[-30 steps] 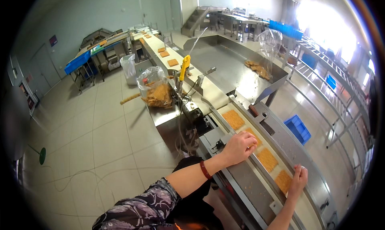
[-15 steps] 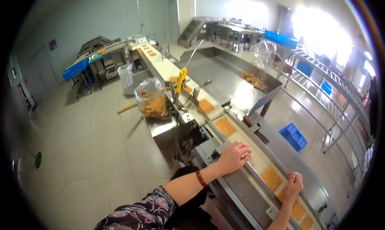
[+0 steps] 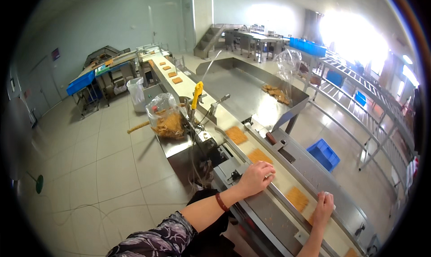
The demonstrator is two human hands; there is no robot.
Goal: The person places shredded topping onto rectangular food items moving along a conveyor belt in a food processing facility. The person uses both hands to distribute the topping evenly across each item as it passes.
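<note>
Conveyor belt [image 3: 274,178], a pale, smooth strip between brushed steel side rails, runs diagonally from the far end of the room down to the lower right, and both hands rest at its edges. Flat, square, golden-brown noodle cakes with a rough, crinkled texture ride on it: one [image 3: 297,198] lies between the two hands, another [image 3: 259,156] sits just beyond the left hand, and a third [image 3: 236,134] lies farther up the line. The left hand [image 3: 256,178] is laid on the near steel rail, knuckles up, fingers [image 3: 268,169] curled together over the belt's edge, pinching nothing that shows; a dark red band circles the wrist and a patterned sleeve covers the upper arm. The right hand [image 3: 324,207] rests on the far rail, fingers pressed together and bent over the edge; whether they grip anything I cannot tell. Beside the line, a crumpled clear plastic bag [image 3: 167,118] full of broken noodle pieces sits on a steel surface, near a yellow-handled tool [image 3: 196,93]. A shallow blue plastic crate [image 3: 325,154] lies on the tiled floor to the right
</note>
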